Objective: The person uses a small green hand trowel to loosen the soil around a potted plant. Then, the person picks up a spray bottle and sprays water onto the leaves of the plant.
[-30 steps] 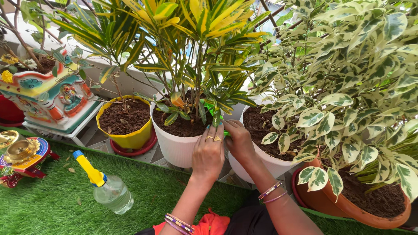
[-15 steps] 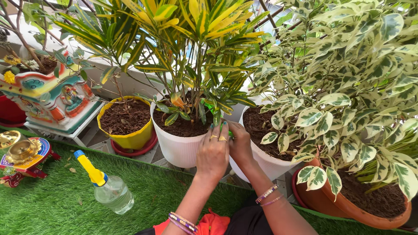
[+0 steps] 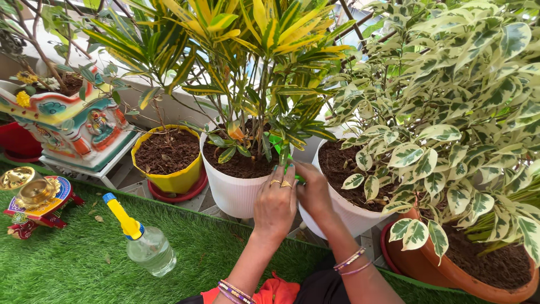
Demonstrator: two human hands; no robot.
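My left hand [image 3: 274, 205], with rings on two fingers, and my right hand [image 3: 315, 194] meet at the rim of a white ribbed pot [image 3: 233, 194]. The pot holds dark soil and a croton plant [image 3: 264, 50] with yellow-green leaves. Both hands close around a small bright green object [image 3: 291, 169] that runs up under the low leaves, so most of it is hidden. The fingertips of both hands touch each other just over the pot's right edge.
A second white pot [image 3: 337, 217] and a terracotta pot [image 3: 450, 276] of variegated foliage stand on the right. On the left are a yellow pot [image 3: 169, 180], a clear spray bottle [image 3: 143, 245] lying on green turf, a painted planter [image 3: 73, 126] and a brass lamp [image 3: 34, 194].
My hands have drawn closer together and sunk slightly toward the pot rim. The left fingers have curled over the green object. The view has shifted a little.
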